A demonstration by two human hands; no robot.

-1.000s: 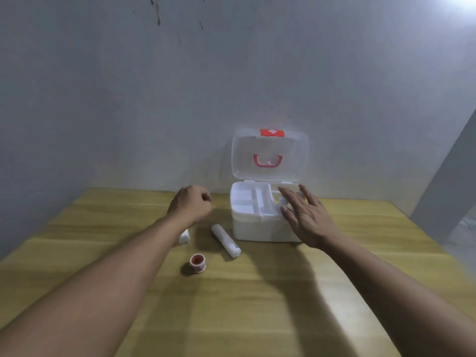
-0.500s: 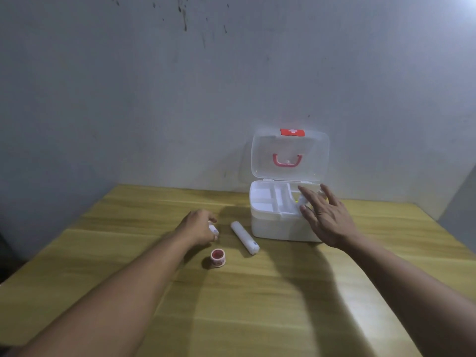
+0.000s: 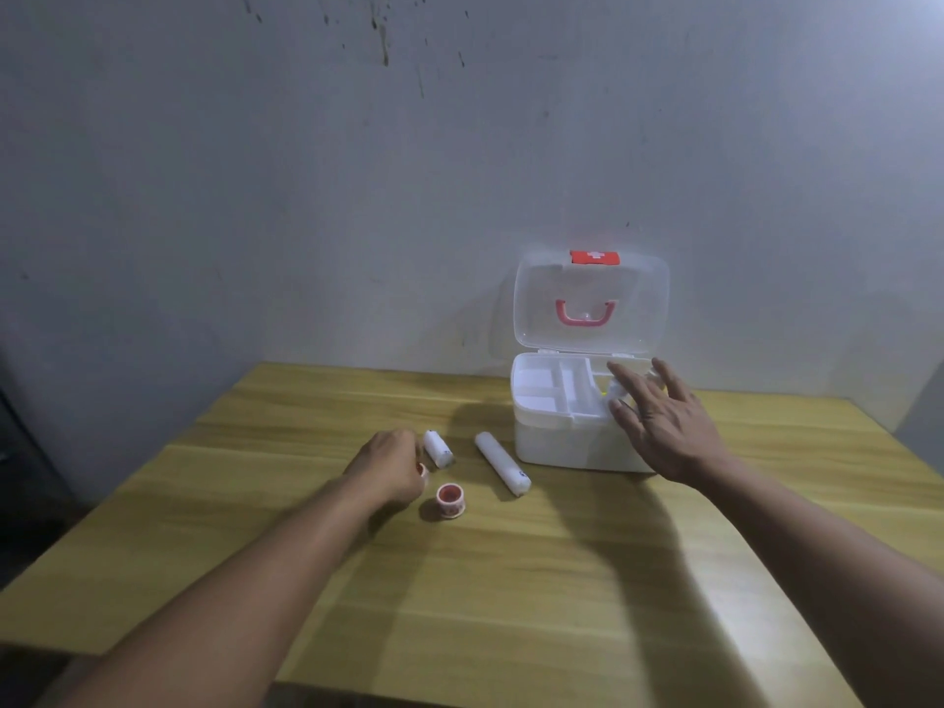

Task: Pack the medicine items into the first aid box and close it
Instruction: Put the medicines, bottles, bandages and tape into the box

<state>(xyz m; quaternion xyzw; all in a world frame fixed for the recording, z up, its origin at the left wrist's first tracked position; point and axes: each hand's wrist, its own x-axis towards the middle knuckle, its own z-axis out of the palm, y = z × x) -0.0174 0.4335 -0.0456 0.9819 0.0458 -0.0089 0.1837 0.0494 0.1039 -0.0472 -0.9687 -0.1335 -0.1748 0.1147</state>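
Observation:
The white first aid box (image 3: 572,442) stands at the back of the wooden table with its clear lid (image 3: 633,309) upright and its tray compartments showing. My right hand (image 3: 664,426) hovers flat, fingers spread, over the box's front right corner. Left of the box lie a long white tube (image 3: 503,465), a short white roll (image 3: 438,448) and a red-and-white tape roll (image 3: 450,500). My left hand (image 3: 391,467) rests on the table beside the short roll. Its fingers are curled on a small red-rimmed item (image 3: 422,470), which is mostly hidden.
The wooden table (image 3: 511,605) butts against a grey wall behind the box. Its left edge and near edge drop to a dark floor. The box's red latch (image 3: 594,257) sits at the top of the raised lid.
My left hand has dropped from beside the box to the table and closed by the small items, so the short white roll now lies uncovered. My right hand stays over the box.

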